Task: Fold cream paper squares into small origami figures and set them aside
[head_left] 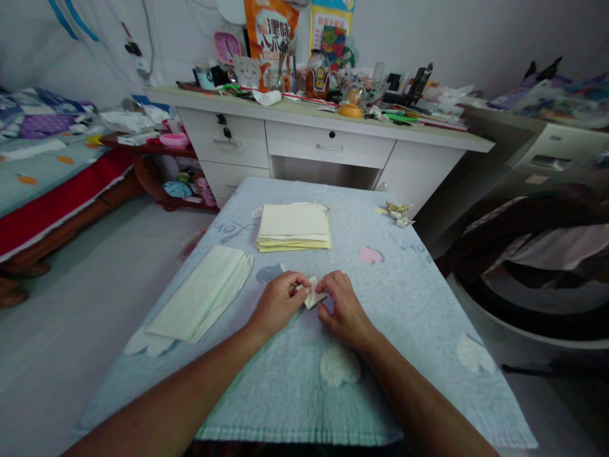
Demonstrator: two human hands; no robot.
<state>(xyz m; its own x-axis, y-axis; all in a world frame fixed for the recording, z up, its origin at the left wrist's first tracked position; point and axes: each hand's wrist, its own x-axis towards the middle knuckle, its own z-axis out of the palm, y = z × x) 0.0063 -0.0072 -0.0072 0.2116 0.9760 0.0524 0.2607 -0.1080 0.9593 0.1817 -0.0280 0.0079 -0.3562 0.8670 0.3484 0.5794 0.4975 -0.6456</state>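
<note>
Between my two hands, low over the cloth-covered table [399,304], is a small folded piece of white paper [313,296]. My left hand [281,299] pinches its left side between thumb and fingers. On the other side, my right hand [343,309] grips the right edge with bent fingers. Beyond the hands lies a stack of cream and yellow paper sheets [294,222]. To the left rests a folded bundle of pale paper [202,293]. Small folded paper pieces [399,212], one patterned, sit near the far right corner.
A white desk [304,143] crowded with a jar [318,75], an orange bag [269,41] and clutter stands behind the table. At the left is a bed [57,171]. A front-loading washing machine [533,190] stands close on the right.
</note>
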